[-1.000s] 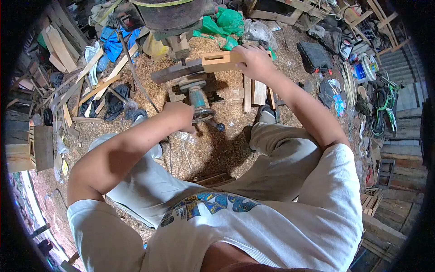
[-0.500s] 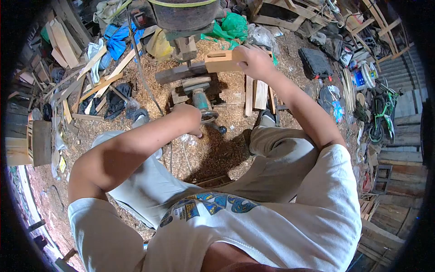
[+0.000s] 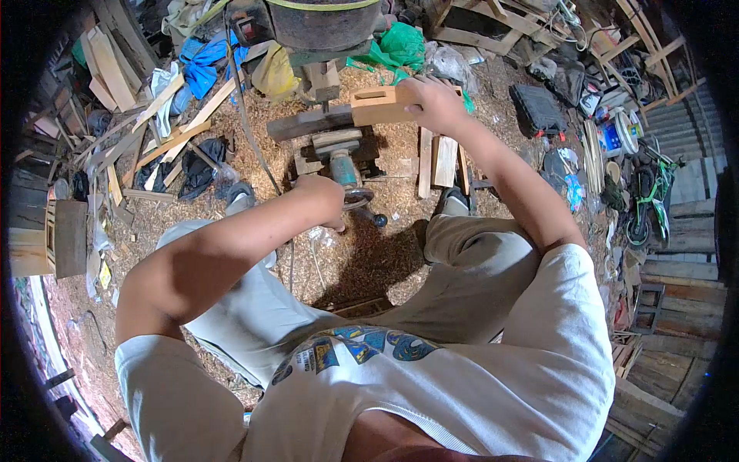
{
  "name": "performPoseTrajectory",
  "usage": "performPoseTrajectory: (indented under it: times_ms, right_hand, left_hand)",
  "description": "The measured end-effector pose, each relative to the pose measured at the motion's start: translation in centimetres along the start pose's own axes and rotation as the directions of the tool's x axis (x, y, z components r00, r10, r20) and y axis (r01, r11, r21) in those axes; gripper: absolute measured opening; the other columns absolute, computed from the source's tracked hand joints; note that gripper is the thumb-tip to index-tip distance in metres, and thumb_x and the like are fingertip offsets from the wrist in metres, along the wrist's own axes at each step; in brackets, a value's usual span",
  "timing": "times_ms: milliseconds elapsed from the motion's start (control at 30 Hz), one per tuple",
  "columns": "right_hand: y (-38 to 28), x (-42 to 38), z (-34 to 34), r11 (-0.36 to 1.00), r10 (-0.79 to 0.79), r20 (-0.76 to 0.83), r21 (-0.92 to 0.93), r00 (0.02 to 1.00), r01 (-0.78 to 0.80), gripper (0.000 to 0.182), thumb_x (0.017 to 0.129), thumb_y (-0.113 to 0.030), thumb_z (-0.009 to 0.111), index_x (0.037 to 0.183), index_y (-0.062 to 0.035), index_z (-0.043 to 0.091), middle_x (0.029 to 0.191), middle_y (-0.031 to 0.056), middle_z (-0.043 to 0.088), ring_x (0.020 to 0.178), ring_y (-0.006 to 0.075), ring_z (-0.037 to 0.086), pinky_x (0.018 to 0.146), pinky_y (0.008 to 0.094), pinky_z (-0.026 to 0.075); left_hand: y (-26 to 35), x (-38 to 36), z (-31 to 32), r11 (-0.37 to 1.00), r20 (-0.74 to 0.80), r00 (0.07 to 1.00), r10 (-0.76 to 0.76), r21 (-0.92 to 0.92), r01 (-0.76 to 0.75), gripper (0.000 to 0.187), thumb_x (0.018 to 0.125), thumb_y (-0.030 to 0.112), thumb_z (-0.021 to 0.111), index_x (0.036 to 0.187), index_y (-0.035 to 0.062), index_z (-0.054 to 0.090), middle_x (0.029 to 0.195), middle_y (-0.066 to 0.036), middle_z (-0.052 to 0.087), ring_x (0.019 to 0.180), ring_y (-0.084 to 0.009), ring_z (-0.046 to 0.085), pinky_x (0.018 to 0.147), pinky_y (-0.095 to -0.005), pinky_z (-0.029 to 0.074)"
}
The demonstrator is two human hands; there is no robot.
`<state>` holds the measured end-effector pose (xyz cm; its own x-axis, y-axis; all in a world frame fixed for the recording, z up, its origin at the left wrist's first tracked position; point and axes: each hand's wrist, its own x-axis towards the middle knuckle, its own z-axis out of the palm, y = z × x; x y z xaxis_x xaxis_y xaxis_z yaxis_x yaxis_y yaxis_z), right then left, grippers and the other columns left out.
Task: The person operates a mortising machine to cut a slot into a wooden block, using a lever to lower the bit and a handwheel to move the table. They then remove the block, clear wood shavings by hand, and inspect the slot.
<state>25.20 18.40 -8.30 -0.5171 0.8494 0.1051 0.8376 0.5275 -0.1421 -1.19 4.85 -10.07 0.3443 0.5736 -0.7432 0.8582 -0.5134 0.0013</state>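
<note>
In the head view, my right hand (image 3: 440,106) is closed over the right end of a pale wooden block (image 3: 377,109) with a slot cut in its top face. The block lies along the dark wooden rail (image 3: 302,123) of a machine. My left hand (image 3: 322,199) is curled at the rim of a metal handwheel (image 3: 356,198), in front of a green machine column (image 3: 342,168); some of its fingers are hidden. Above the rail, a vertical tool bit (image 3: 325,104) hangs just left of the block, apparently apart from it.
Wood shavings cover the ground. Loose boards (image 3: 443,162) lie right of the machine, and a cable (image 3: 250,131) runs down on its left. A black case (image 3: 536,109), a green bicycle (image 3: 650,196) and plastic bags (image 3: 400,46) surround the spot. A large round machine housing (image 3: 327,27) stands overhead.
The view has shifted slightly, moving the machine a little right and down in the picture. Both hands keep their places on the block and at the handwheel.
</note>
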Motion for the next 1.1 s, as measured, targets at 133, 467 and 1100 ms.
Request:
performPoseTrajectory:
  times_ms: [133, 467, 1100]
  right_hand:
    - [0.6, 0.0, 0.4, 1.000, 0.000, -0.004, -0.007, 1.000, 0.000, 0.049, 0.090, -0.019, 0.078, 0.137, -0.0133, 0.062, 0.124, 0.0165, 0.069, 0.122, 0.0386, 0.064, 0.107, 0.0517, 0.047]
    - [1.2, 0.3, 1.2, 0.999, 0.049, 0.034, -0.008, 0.998, -0.049, 0.047, 0.090, -0.020, 0.077, 0.134, -0.0116, 0.061, 0.125, 0.0173, 0.067, 0.124, 0.0413, 0.062, 0.107, 0.0535, 0.048]
    - [1.2, 0.5, 2.2, 0.995, 0.090, 0.074, -0.058, 0.993, -0.085, 0.049, 0.091, -0.025, 0.079, 0.134, -0.0129, 0.059, 0.129, 0.0133, 0.066, 0.129, 0.0370, 0.061, 0.108, 0.0620, 0.043]
  left_hand:
    - [0.4, -0.4, -0.6, 1.000, 0.021, 1.000, -0.004, 0.025, 0.004, 0.071, 0.084, 0.064, 0.081, 0.123, 0.0048, 0.078, 0.120, -0.012, 0.079, 0.108, -0.0306, 0.077, 0.091, -0.0467, 0.061]
    - [0.2, 0.6, -1.5, 1.000, 0.033, 0.999, -0.011, -0.014, 0.011, 0.078, 0.079, 0.066, 0.083, 0.125, 0.0031, 0.075, 0.122, -0.014, 0.077, 0.109, -0.0329, 0.076, 0.091, -0.0480, 0.061]
    - [-0.3, 6.6, -1.1, 0.981, -0.254, 0.957, -0.140, -0.166, 0.100, 0.113, 0.094, 0.078, 0.057, 0.168, -0.0009, 0.025, 0.177, -0.026, 0.015, 0.165, -0.0398, 0.014, 0.133, -0.0517, 0.015]
